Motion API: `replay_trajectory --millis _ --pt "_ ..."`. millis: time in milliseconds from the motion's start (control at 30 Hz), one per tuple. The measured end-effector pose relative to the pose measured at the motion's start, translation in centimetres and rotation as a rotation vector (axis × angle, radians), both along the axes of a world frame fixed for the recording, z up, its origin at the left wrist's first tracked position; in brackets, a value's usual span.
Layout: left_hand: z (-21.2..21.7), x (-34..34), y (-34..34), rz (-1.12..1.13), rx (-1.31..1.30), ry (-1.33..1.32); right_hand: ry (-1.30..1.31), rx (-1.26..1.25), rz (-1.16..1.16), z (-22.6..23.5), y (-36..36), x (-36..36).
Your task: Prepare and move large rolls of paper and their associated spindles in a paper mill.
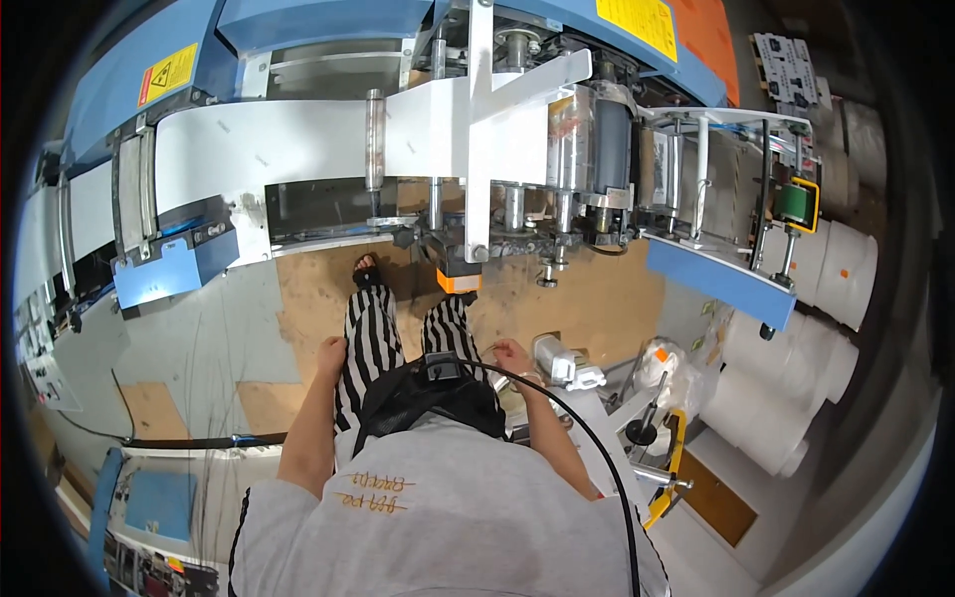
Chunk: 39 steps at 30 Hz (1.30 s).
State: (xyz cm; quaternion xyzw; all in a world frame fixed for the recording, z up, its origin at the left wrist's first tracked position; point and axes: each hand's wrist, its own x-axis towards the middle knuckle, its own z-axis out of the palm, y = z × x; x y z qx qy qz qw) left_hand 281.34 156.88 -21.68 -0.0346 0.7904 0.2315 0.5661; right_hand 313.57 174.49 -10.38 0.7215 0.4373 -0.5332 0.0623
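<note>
Apparently at rest, the left hand (330,358) hangs beside the striped trousers (370,328), its grip narrow with the fingers curled in; whether it touches the cloth or hides something small, I cannot tell. The right hand (513,356) sits out by the other hip, its grip loosely bent, and I cannot tell whether anything thin lies in it. Both are well apart from the web (269,139), which runs across the machine (318,22) ahead of the feet. It spans from the left end to a shiny cylinder (569,139), meeting a steel roller (375,144) midway, probably so that it stays flat and tight. A white bar (479,209) crosses over it, perhaps as a brace. A green roller (796,204) sits in a yellow frame at the right end, while big white rolls (758,418) lie beyond on the right, likely kept near as stock. Beside the right forearm stands a table (605,423), seemingly placed for easy reach. As for looks, the web is broad, plain white and mostly smooth, with a few faint grey marks, and it bends gently in this lens.
</note>
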Motion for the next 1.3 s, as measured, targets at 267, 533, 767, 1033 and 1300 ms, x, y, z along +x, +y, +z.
replay_trajectory --millis 267,533,767,1033,1300 --pt "-0.9 -0.8 1.2 -0.011 0.107 0.012 0.042 -0.147 0.027 -1.2 -2.3 0.5" --pt "-0.4 -1.6 1.3 -0.066 0.041 -0.074 0.030 -0.110 0.087 -0.4 -2.8 0.3" --pt "1.1 -1.2 2.2 0.024 0.074 -0.119 -0.043 0.304 0.266 -3.4 -5.4 3.6" --pt "1.7 0.3 3.3 -0.061 0.093 -0.145 0.004 -0.040 0.135 -1.5 -6.1 4.7" --pt "1.6 6.1 2.1 -0.452 -0.045 0.253 0.333 -0.030 -0.345 -4.3 -9.1 12.2"
